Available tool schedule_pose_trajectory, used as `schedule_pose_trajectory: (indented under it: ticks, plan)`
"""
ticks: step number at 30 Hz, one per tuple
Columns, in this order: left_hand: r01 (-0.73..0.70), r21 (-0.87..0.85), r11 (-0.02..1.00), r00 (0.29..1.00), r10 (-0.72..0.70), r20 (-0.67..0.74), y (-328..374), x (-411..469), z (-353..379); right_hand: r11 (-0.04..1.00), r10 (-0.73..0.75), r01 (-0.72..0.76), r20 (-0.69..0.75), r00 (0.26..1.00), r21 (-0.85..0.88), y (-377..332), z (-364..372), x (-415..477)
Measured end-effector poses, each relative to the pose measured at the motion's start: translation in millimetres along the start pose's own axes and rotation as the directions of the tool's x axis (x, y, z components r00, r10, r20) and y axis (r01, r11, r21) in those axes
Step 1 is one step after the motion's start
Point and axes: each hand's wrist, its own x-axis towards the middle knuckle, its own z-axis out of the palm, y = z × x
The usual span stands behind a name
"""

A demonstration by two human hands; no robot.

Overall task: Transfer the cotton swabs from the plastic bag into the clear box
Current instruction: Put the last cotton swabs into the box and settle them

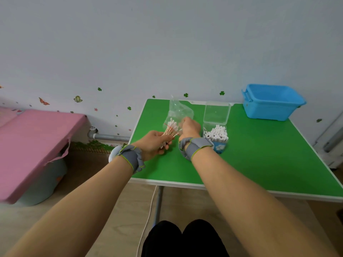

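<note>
Checking near end first: state of the hands? (Insp.)

L hand (156,143) low over the worktop (259,154) front-left, fingers curled round a bundle of cotton swabs (169,131). R hand (189,127) just beyond it, knuckles up, fingers closed on the plastic bag (179,112). R fingertips hidden, so exact pinch pt not confirmed. (Asst.)

Location of swabs? (Insp.)

Bundle runs from L palm up to the bag's lower end, between both hands. Whether the far tips sit inside the film: cannot tell. Bag stands up off the worktop, crumpled, mostly slack above. (Asst.)

Handling notes? (Insp.)

Judged v. light. Thin stiff sticks, soft tips, loose bundle, apt to fan out or scatter if grip slackens. Rec. hold round mid-shaft, whole bunch at once. Bag film limp and prob. slippery, so take hold low, near the contents. (Asst.)

Further back? (Insp.)

Clear box (216,134) just right of R hand, lid up, already well stocked w/ swabs standing on end. Blue bin (272,102) at far-right corner, well apart. (Asst.)
</note>
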Motion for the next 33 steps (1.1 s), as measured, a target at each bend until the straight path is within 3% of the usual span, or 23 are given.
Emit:
schedule_pose_trajectory:
  ticks: [5,9,14,19,24,28,33]
  plan:
    - [-0.007,0.029,1.000,1.000,0.007,-0.027,-0.8,-3.9,-3.4,0.997,-0.051,0.053,-0.045,0.998,0.053,-6.3,6.1,10.7]
    - [-0.019,0.068,0.997,0.999,0.022,-0.044,-1.0,-7.9,-5.6,0.997,-0.041,0.040,0.007,0.999,0.064,-8.9,3.4,11.1]
    - [-0.029,0.078,0.997,0.999,0.032,-0.039,-1.6,-9.0,-4.8,0.996,-0.081,0.085,-0.117,0.990,0.031,-11.9,6.5,9.1]
    - [-0.043,0.078,0.996,0.998,0.047,-0.044,-2.6,-8.7,-4.7,0.996,-0.045,0.049,-0.051,0.998,0.077,-10.0,7.7,-0.8]
    - [-0.063,0.086,0.994,0.996,0.068,-0.058,-4.5,-9.1,-3.7,1.000,0.025,-0.025,-0.053,0.998,0.000,-6.8,9.5,-11.2]
    - [-0.070,0.048,0.996,0.994,0.073,-0.077,-5.4,-10.2,1.7,0.997,-0.023,0.020,-0.041,0.999,-0.072,9.9,5.8,-28.0]
    - [-0.094,-0.078,0.993,0.994,0.089,-0.058,-4.7,-13.6,12.5,0.994,0.081,-0.085,0.068,0.994,0.064,33.6,0.3,-51.5]
